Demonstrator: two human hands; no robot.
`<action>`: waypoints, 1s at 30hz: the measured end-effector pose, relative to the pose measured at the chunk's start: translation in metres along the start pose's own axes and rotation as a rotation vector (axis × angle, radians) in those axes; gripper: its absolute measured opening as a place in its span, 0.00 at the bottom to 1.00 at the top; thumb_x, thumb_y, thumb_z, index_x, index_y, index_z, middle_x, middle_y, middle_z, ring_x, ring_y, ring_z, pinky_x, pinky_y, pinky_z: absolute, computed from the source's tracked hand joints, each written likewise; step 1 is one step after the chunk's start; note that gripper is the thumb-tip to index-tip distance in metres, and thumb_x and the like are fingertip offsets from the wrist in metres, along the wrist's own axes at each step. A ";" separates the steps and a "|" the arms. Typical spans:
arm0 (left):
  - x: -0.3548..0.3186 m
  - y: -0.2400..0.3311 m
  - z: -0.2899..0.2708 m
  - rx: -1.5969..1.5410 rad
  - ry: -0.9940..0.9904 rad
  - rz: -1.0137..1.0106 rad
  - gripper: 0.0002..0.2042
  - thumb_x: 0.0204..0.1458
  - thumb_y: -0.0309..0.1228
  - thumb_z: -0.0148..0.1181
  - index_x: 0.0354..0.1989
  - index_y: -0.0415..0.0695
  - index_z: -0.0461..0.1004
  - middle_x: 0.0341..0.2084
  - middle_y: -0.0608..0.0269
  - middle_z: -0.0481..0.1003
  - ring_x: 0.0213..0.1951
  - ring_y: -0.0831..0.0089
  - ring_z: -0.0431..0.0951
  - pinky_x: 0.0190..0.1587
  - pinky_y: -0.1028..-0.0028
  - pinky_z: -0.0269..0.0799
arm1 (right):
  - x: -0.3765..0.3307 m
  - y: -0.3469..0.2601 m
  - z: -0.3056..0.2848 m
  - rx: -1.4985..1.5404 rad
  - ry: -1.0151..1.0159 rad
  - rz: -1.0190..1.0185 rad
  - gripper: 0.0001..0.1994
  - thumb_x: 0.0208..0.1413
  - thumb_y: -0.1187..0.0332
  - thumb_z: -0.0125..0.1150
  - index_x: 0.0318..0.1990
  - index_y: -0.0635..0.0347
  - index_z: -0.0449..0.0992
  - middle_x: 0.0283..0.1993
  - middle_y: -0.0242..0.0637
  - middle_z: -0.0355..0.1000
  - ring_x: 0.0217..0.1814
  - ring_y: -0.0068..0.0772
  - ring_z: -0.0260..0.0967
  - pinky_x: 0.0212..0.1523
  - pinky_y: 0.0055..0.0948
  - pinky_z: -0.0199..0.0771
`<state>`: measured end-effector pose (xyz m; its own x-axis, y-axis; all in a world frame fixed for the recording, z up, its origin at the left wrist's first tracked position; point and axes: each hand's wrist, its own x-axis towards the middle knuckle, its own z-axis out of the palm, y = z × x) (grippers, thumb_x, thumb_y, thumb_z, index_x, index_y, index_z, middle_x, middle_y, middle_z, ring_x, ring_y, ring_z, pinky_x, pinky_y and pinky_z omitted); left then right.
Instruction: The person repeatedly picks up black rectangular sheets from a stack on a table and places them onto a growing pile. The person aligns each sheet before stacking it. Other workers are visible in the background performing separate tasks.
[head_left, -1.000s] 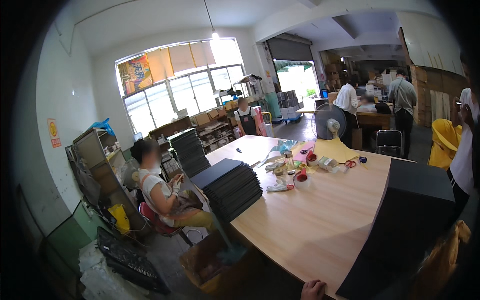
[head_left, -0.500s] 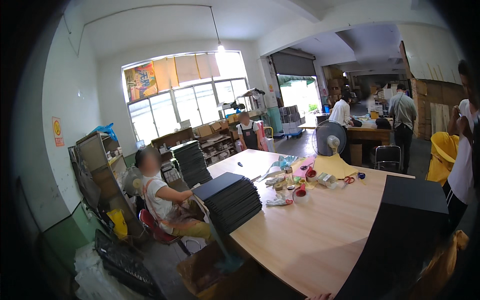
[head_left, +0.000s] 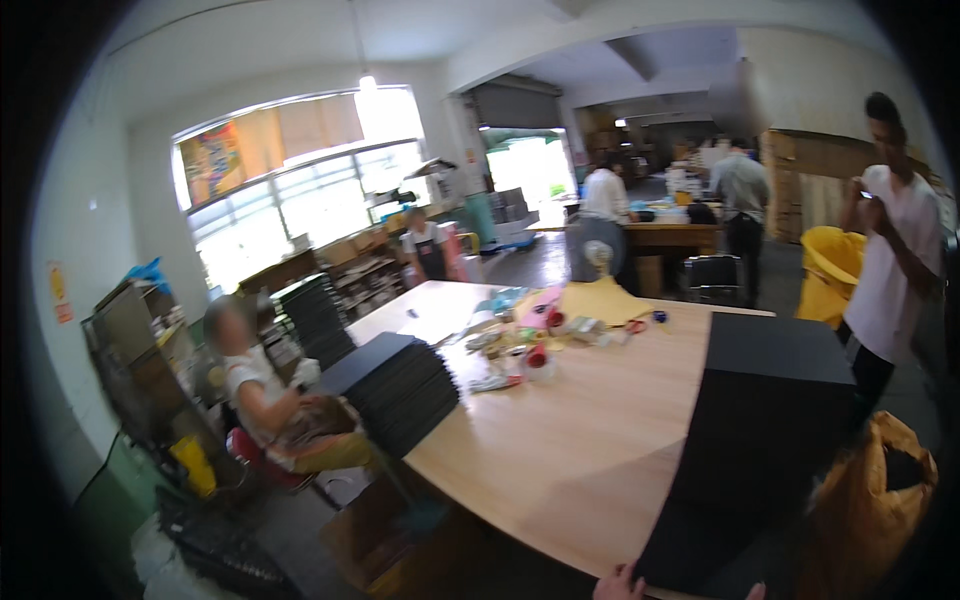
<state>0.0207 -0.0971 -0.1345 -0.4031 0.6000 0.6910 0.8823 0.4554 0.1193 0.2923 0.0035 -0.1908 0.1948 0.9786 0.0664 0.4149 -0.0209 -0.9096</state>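
At the lower edge, the fingers of my left hand (head_left: 618, 584) rest by the table's near edge, beside the corner of a tall stack of black boards (head_left: 780, 350). They look stretched out and apart, with nothing visible in them. Of my right hand (head_left: 757, 592) only a fingertip shows, in front of the dark stack; the rest is out of frame. A second stack of black boards (head_left: 400, 395) stands at the table's left side. Between the stacks spreads the light wooden table (head_left: 570, 440).
Tape rolls (head_left: 537, 358), red scissors (head_left: 634, 326) and yellow paper (head_left: 605, 300) lie toward the table's far side. A seated person (head_left: 265, 400) is at left, a standing person (head_left: 895, 230) at right. An orange-brown bag (head_left: 870, 500) stands at lower right.
The view has swung right, so the scene sits further left. More of my left hand shows, and a right fingertip has appeared. The seated person's arm has drawn back from the left stack.
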 end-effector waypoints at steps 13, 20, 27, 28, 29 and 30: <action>0.000 -0.004 -0.006 -0.536 -0.515 -0.342 0.27 0.59 0.40 0.63 0.65 0.41 0.72 0.54 0.35 0.76 0.57 0.35 0.75 0.57 0.46 0.74 | -0.003 -0.021 -0.017 0.015 -0.142 0.041 0.31 0.77 0.50 0.43 0.69 0.73 0.70 0.64 0.64 0.74 0.71 0.61 0.69 0.70 0.45 0.68; 0.011 -0.024 0.008 -0.575 -0.552 -0.282 0.29 0.54 0.43 0.70 0.62 0.42 0.75 0.50 0.46 0.76 0.48 0.44 0.81 0.49 0.51 0.79 | 0.005 -0.016 -0.017 0.100 -0.193 0.029 0.32 0.77 0.49 0.43 0.73 0.69 0.64 0.69 0.62 0.71 0.74 0.59 0.67 0.73 0.42 0.65; 0.046 -0.023 -0.035 -0.517 -0.781 -0.128 0.40 0.50 0.49 0.76 0.67 0.37 0.68 0.51 0.43 0.75 0.50 0.42 0.79 0.50 0.51 0.78 | -0.004 -0.029 -0.051 -0.068 -0.211 -0.066 0.39 0.68 0.45 0.60 0.73 0.70 0.64 0.67 0.59 0.73 0.70 0.55 0.71 0.70 0.43 0.69; 0.051 -0.022 -0.041 -0.529 -0.813 -0.118 0.36 0.53 0.47 0.72 0.66 0.39 0.69 0.53 0.40 0.75 0.53 0.39 0.77 0.53 0.48 0.76 | -0.005 -0.031 -0.061 -0.173 -0.240 -0.136 0.38 0.68 0.45 0.62 0.71 0.69 0.67 0.65 0.59 0.75 0.68 0.56 0.73 0.69 0.43 0.71; 0.057 -0.021 -0.042 -0.537 -0.837 -0.105 0.32 0.56 0.45 0.68 0.66 0.40 0.71 0.54 0.37 0.75 0.56 0.36 0.75 0.57 0.46 0.75 | -0.004 -0.040 -0.069 -0.272 -0.267 -0.210 0.36 0.67 0.45 0.63 0.70 0.69 0.69 0.63 0.59 0.76 0.66 0.56 0.75 0.67 0.44 0.73; 0.051 -0.023 -0.035 -0.514 -0.771 -0.076 0.33 0.54 0.46 0.72 0.64 0.40 0.71 0.54 0.39 0.76 0.53 0.36 0.78 0.55 0.47 0.76 | -0.001 -0.055 -0.077 -0.290 -0.350 -0.211 0.30 0.65 0.46 0.66 0.60 0.65 0.78 0.51 0.56 0.82 0.54 0.55 0.81 0.56 0.45 0.80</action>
<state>-0.0122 -0.0998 -0.0773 -0.3516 0.9358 0.0251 0.7718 0.2745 0.5735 0.3374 -0.0119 -0.1089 -0.2095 0.9766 0.0494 0.6529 0.1773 -0.7364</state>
